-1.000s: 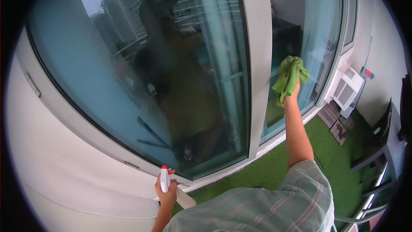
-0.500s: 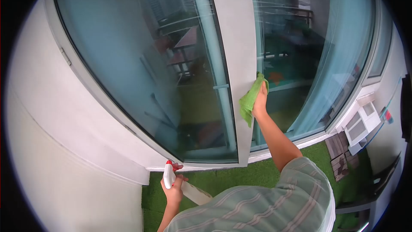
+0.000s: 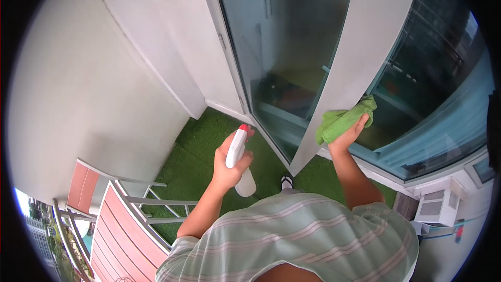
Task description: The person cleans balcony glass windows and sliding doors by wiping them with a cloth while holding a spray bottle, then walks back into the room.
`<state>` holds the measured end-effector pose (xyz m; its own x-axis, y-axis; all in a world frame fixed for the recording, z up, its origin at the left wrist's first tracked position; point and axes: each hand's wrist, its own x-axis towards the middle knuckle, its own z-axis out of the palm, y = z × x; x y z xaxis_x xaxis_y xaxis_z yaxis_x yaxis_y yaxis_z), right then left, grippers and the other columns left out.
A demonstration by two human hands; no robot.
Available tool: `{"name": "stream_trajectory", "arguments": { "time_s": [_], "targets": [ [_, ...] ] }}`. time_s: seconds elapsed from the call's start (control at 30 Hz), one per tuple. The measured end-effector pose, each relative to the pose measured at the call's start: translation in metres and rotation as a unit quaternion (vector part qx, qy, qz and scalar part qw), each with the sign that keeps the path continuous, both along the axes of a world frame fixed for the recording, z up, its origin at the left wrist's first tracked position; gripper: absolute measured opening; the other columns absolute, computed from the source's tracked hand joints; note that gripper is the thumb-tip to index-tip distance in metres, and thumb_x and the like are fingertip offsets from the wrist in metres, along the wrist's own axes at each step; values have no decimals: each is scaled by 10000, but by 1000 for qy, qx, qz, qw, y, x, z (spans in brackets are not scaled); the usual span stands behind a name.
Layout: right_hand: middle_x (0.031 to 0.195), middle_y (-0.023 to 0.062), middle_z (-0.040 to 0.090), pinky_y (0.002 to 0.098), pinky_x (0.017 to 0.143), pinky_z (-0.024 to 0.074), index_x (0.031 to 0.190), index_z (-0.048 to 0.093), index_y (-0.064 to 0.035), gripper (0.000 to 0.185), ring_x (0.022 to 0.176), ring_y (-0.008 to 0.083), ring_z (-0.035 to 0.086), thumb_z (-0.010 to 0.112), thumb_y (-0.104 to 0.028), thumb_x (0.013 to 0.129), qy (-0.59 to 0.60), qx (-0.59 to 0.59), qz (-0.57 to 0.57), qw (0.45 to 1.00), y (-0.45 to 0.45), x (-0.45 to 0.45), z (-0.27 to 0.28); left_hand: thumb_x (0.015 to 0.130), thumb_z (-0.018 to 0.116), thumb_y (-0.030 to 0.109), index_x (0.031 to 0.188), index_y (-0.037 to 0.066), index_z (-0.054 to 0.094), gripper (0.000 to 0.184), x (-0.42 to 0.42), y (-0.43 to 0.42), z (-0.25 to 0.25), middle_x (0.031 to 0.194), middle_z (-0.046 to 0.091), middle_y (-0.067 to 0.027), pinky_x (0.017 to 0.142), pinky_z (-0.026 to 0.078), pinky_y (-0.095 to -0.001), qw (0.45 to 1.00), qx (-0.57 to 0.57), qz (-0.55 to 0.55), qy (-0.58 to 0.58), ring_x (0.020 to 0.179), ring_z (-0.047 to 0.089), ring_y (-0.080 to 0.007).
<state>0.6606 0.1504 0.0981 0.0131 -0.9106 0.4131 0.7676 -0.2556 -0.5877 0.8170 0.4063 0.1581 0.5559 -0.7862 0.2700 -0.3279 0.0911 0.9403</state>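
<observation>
My left hand (image 3: 227,168) is wrapped round the neck of a white spray bottle (image 3: 245,184) with a red nozzle, held in front of my body above the green turf. My right hand (image 3: 350,134) grips a green cloth (image 3: 342,120), bunched over the fingers. The cloth lies across the white door frame (image 3: 360,47) near its edge; whether it presses on the surface I cannot tell. Glass panes stand on both sides of this frame, the left glass door (image 3: 292,57) and the right glass pane (image 3: 417,89).
At the lower left stand a slatted pinkish table (image 3: 125,224) and a chair (image 3: 82,187), by a railing (image 3: 68,235). A pale wall (image 3: 88,99) rises on the left. Green artificial turf (image 3: 193,151) covers the floor. A white box-like unit (image 3: 437,208) is at the right.
My view has turned left and down, bringing the table and chair into sight. The spray bottle is now raised higher in front of me. The cloth stays at the white frame, more bunched.
</observation>
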Motion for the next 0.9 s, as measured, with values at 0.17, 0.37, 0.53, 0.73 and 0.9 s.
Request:
{"name": "stream_trajectory", "arguments": {
  "time_s": [0.17, 0.37, 0.53, 0.73, 0.9],
  "targets": [
    [944, 17, 545, 282, 700, 471, 1143, 459, -87, 210, 800, 132, 538, 335, -194, 1010, 7, -39, 127, 991, 94, 4, -5, 671, 497, -3, 1289, -12, 485, 619, -31, 33, 29, 1203, 576, -158, 667, 525, -280, 996, -21, -11, 84, 662, 573, -123],
    [933, 43, 577, 237, 687, 444, 1161, 508, 1, 240, 772, 88, 530, 372, -31, 965, 144, -106, 233, 956, 156, -6, 33, 657, 518, 36, 1298, 10, 476, 642, -41, 68, 37, 1189, 576, -175, 635, 496, -294, 995, -46, 56, 69, 625, 561, -151],
    [860, 25, 606, 230, 697, 437, 997, 585, 10, 217, 766, 79, 536, 429, -138, 968, 304, -49, 377, 874, 92, -6, 26, 664, 553, 59, 1281, 22, 484, 622, -51, 87, 39, 1095, 589, -154, 640, 504, -310, 982, -8, 173, 70, 650, 572, -178],
    [949, 49, 606, 266, 742, 466, 1093, 590, -11, 287, 822, 133, 570, 434, -214, 963, 366, 141, 359, 847, -36, -27, -32, 742, 576, 88, 1105, -30, 522, 385, -45, 94, 21, 924, 593, -106, 619, 474, -333, 882, -58, 450, 129, 676, 593, -206],
    [1030, 69, 610, 300, 774, 482, 1145, 570, -18, 327, 893, 155, 586, 429, -254, 967, 439, 164, 381, 797, -130, -36, -58, 793, 568, 153, 1039, -16, 591, 300, -22, 107, 18, 785, 607, -91, 628, 470, -316, 805, -73, 572, 139, 685, 596, -193]
  ]
}}
